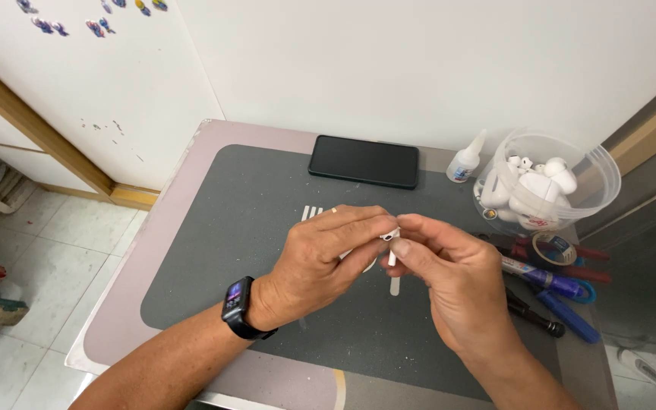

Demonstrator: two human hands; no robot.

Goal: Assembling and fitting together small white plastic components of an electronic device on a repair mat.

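Both hands meet at mid-frame over the grey mat (229, 250): the left hand (320, 262) and right hand (449, 277) pinch a small white earbud (391, 237) between their fingertips. Farther right lie pens (552, 285); beyond, a clear tub (601, 178), a glue bottle (466, 161) and a black phone (364, 161).

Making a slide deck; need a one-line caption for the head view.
Left hand and right hand pinch a white earbud above a grey mat.
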